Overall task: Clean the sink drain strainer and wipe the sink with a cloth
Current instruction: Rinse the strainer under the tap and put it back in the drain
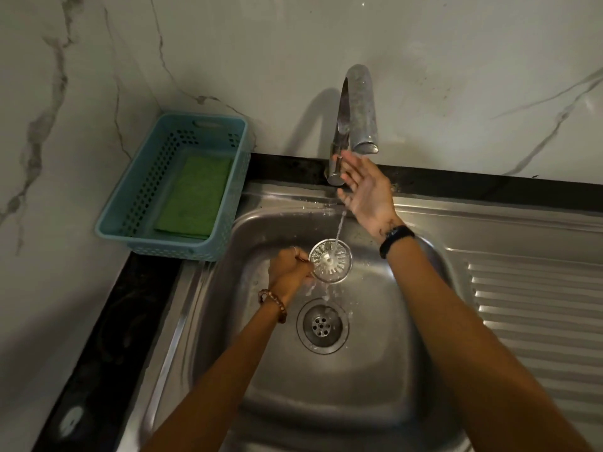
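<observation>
The person stands at the sink [375, 370] and is washing the round metal strainer [330, 261]. This looks like the rinsing step, the first part of the job.

The left hand [288, 272] has its fingers curled around the strainer's left edge, pinching it. The strainer sticks out just past those fingertips, held up above the drain hole [322, 326]. A thin stream of water [339, 230] falls right onto the middle of the strainer and drips off below it.

The right hand [362, 187] is up by the tap [355, 109]. Its fingers are straight and spread, holding nothing. The fingertips are just beside the tap's handle [336, 168], maybe touching it; I cannot tell.

Well away from both hands, off past the left knuckles, a blue basket [130, 203] sits on the counter with a green cloth [194, 197] lying inside.

Next, I think the strainer needs a rub or a turn under the water so every side gets clean. Then the water should go off, the strainer should go back in the hole, and the cloth must be fetched for wiping.
</observation>
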{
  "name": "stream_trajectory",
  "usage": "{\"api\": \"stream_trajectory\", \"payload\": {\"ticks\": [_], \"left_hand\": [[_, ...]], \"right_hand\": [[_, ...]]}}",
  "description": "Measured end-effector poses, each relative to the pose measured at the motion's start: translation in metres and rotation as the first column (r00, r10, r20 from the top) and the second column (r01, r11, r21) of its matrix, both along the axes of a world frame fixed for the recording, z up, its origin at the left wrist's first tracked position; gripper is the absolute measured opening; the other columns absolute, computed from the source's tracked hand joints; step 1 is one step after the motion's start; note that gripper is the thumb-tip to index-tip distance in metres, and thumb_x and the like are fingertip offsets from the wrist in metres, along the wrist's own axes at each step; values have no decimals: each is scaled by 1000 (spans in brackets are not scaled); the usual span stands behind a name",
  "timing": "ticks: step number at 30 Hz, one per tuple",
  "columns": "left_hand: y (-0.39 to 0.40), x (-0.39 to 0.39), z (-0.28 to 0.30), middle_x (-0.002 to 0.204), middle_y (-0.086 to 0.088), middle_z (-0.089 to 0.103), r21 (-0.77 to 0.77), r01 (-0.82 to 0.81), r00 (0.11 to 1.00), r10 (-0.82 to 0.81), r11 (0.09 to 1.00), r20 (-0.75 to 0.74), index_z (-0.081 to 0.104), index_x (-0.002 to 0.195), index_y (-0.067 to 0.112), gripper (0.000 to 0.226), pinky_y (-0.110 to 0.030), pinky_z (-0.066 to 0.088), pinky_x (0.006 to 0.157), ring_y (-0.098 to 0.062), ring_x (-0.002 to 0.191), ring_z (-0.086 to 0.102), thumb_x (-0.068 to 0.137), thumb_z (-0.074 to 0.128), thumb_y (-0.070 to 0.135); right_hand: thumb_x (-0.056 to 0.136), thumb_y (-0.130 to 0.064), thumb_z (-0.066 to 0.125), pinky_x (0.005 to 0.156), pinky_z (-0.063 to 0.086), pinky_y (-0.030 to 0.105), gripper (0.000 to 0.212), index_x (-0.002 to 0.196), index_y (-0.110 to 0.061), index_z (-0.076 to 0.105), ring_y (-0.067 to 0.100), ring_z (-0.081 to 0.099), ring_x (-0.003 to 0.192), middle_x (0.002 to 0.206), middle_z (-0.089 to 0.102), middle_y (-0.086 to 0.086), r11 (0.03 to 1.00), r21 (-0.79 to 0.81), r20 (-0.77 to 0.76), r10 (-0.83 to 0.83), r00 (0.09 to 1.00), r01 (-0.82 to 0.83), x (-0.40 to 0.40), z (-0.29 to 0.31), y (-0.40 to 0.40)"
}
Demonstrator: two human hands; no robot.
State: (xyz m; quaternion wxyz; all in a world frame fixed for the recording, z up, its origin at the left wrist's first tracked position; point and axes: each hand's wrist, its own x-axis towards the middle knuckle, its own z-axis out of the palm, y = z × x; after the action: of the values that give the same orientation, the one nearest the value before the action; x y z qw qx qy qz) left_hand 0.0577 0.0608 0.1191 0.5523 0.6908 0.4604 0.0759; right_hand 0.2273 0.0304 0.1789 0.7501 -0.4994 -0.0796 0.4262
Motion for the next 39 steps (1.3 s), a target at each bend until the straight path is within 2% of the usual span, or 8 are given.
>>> {"api": "stream_trajectory", "payload": {"ticks": [3,7,12,15,20,25,29,39], "left_hand": [[-2,-8,-5,88,-14,69,199,59,994,-40,978,-99,65,84,0,6,-38,54,80,-26,85,64,81,62,4],[-18,-27,-14,77,-4,66,273,104,992,-81,957,-94,64,78,3,11,-23,49,66,-13,71,59,84,61,12],[-46,-49,-29,75,9,64,185,71,994,-84,980,67,59,77,22,15,-3,45,58,1,70,60,85,62,9],[-51,-59,-40,93,1,68,196,109,989,-126,974,75,58,95,19,11,-17,55,73,-9,84,66,88,59,11],[-47,-73,-65,128,-8,58,183,311,937,-269,933,-225,45,129,16,42,-33,47,97,-21,115,56,89,57,18],[-52,-76,-94,150,-8,34,218,565,783,-434,795,-446,31,143,15,55,-34,32,112,-22,138,32,92,52,18],[-63,-76,-113,158,-8,9,187,684,652,-476,706,-590,13,147,14,75,-36,21,118,-24,145,15,87,59,19],[-68,-74,-127,158,-6,11,164,688,617,-450,707,-646,6,148,14,88,-38,23,116,-24,144,15,83,64,13]], "right_hand": [[95,-31,42,80,43,26,27,116,-23,58,16,53,106,113,60,-9,983,-180,145,10,989,17,-35,-31,-41],[88,-30,59,74,37,12,44,129,-25,48,9,48,108,119,50,-9,761,-575,301,538,788,-300,-75,-67,-95],[87,-12,61,75,46,13,14,95,-23,63,6,58,87,94,61,-10,792,-604,692,465,552,90,-101,-75,-122],[91,-16,55,67,39,8,10,97,-18,63,7,54,81,97,57,-7,760,-626,761,545,352,175,-111,-80,-129],[91,-11,55,48,34,3,19,108,-8,64,11,48,78,113,49,7,587,-765,615,541,574,265,-109,-104,-130],[93,-9,49,70,44,23,23,107,-1,64,29,59,87,118,53,18,445,-874,450,598,663,192,-117,-126,-120],[89,-2,48,73,51,31,20,106,2,59,33,61,94,109,62,21,469,-865,399,433,808,176,-123,-143,-114],[91,3,42,61,49,27,18,94,0,59,25,62,79,94,68,19,496,-840,469,461,753,220,-133,-174,-117]]}}
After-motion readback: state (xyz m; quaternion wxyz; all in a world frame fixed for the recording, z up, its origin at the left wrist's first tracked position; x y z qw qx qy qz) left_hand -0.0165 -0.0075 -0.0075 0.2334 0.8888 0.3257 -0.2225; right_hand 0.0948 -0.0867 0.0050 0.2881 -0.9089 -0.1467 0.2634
